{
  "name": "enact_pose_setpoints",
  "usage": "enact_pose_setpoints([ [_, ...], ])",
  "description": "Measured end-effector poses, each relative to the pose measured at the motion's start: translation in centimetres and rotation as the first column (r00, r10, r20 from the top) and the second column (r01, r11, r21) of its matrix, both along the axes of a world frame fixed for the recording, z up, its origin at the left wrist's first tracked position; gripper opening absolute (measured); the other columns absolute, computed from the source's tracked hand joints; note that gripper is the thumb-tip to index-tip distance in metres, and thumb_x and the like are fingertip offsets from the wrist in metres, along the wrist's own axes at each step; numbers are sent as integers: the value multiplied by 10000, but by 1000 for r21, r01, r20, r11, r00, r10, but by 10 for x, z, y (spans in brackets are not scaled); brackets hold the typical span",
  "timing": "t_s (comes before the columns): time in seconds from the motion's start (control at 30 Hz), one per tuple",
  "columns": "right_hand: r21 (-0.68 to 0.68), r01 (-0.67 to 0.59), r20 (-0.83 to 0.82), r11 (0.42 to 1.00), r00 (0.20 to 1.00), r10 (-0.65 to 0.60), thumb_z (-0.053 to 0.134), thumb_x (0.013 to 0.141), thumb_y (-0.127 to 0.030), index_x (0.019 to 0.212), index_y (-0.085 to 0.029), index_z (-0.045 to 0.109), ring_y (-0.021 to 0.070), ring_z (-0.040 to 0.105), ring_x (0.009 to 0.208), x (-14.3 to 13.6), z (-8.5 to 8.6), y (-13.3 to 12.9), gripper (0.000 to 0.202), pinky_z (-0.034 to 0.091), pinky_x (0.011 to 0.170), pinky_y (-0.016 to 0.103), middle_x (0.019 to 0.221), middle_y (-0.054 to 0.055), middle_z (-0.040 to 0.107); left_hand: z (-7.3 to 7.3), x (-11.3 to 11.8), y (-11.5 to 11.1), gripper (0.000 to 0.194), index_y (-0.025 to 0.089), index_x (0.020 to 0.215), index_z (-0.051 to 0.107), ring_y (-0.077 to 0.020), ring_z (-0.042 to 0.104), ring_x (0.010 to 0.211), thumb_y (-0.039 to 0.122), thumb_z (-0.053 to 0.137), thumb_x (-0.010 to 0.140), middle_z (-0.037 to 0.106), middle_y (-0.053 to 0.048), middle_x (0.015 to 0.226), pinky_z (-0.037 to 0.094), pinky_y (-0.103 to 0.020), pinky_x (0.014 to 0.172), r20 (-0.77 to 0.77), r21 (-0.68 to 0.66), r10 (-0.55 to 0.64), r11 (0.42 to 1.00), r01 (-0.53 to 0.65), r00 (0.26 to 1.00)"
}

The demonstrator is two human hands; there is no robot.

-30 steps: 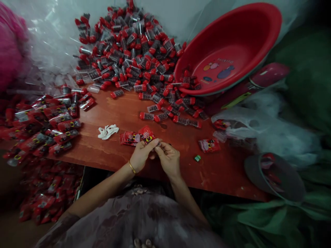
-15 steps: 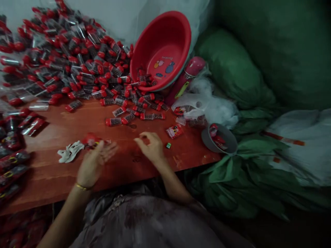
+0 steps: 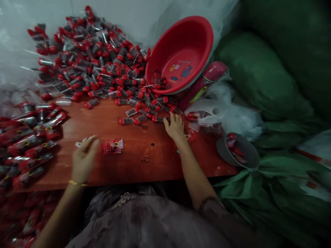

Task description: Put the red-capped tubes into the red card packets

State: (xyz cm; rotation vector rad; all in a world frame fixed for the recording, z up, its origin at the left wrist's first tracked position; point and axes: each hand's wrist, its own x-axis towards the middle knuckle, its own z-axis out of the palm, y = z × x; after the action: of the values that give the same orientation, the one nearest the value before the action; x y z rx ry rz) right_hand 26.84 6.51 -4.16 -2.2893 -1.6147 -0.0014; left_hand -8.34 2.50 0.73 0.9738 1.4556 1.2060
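Observation:
My right hand reaches over the table, its fingers apart, the tips at the end of a small clear tube with dark contents and a red cap. I cannot see a firm hold on it. My left hand, blurred by motion, is over some white flat pieces and partly hides them; its grip does not show clearly. Between the hands, nearer the left one, lie red printed packets, untouched. Another red packet is partly behind my right hand.
A large heap of red-capped tubes fills the back of the table. Beside it leans a red basin, with a pink flask. Filled packs pile at left. A grey bowl and green sacks stand at right.
The view has turned, shifting the scene rightward. My left hand has come away from the red packets to the white pieces. My right hand has moved forward and right to the tubes.

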Motion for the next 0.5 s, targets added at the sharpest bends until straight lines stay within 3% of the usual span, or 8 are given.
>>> enact_pose_setpoints([
  [0.03, -33, -21, -20, 999, 1000, 21, 366, 908, -457, 1366, -139, 399, 387, 294, 1311, -9, -1, 10, 559, 247, 994, 642, 1388, 215, 403, -10, 14, -6, 329, 229, 912, 696, -281, 456, 1252, 388, 743, 628, 691, -19, 1103, 241, -443, 1117, -81, 29, -41, 999, 43, 996],
  [0.07, -59, -40, -31, 997, 999, 38, 362, 907, -474, 1357, -165, 421, 404, 265, 1322, -19, -3, 18, 549, 220, 985, 675, 1397, 202, 396, -20, 26, -11, 384, 220, 1008, 680, -305, 415, 1286, 399, 707, 669, 638, -66, 1206, 211, -482, 1118, -324, 106, -130, 979, 173, 937],
  [0.13, -79, -71, -26, 994, 997, 69, 366, 901, -497, 1329, -192, 463, 429, 213, 1336, -43, -7, 27, 534, 164, 970, 722, 1408, 184, 384, -37, 41, -17, 421, 198, 1125, 638, -348, 324, 1339, 375, 636, 742, 526, -128, 1339, 158, -546, 1110, -686, 121, -201, 917, 381, 700],
  [0.2, -65, -100, -7, 993, 995, 100, 377, 899, -492, 1323, -202, 470, 432, 189, 1342, -69, -10, 31, 522, 147, 964, 733, 1408, 178, 381, -50, 46, -17, 400, 182, 1195, 596, -344, 317, 1343, 320, 533, 825, 469, -149, 1383, 190, -550, 1097, -848, 71, -207, 868, 492, 487],
  [0.27, -58, -148, -8, 987, 989, 148, 387, 899, -483, 1336, -209, 452, 429, 177, 1348, -92, -10, 31, 519, 159, 960, 732, 1418, 178, 366, -56, 45, -14, 394, 175, 1233, 567, -326, 327, 1342, 284, 454, 872, 454, -146, 1396, 223, -525, 1094, -911, 34, -200, 836, 548, 362],
  [0.37, -25, -203, -24, 979, 979, 202, 403, 897, -471, 1350, -195, 434, 430, 153, 1358, -118, -5, 24, 531, 154, 965, 729, 1459, 193, 303, -57, 37, -10, 430, 157, 1276, 526, -311, 330, 1343, 310, 433, 885, 439, -152, 1408, 252, -494, 1091, -935, 24, -196, 797, 604, 295],
  [0.43, 39, -288, -8, 957, 957, 288, 410, 903, -441, 1338, -198, 455, 406, 129, 1376, -131, 0, 13, 500, 127, 1003, 700, 1481, 178, 276, -57, 30, -10, 494, 138, 1327, 465, -305, 322, 1348, 349, 443, 881, 401, -166, 1431, 268, -486, 1085, -934, 59, -166, 802, 594, 317],
  [0.5, 82, -459, 13, 885, 888, 460, 412, 913, -394, 1308, -227, 497, 347, 123, 1396, -142, 2, -2, 437, 125, 1058, 630, 1480, 134, 306, -57, 23, -13, 531, 133, 1353, 427, -299, 313, 1354, 376, 441, 880, 386, -168, 1440, 259, -487, 1088, -931, 97, -122, 826, 556, 343],
])
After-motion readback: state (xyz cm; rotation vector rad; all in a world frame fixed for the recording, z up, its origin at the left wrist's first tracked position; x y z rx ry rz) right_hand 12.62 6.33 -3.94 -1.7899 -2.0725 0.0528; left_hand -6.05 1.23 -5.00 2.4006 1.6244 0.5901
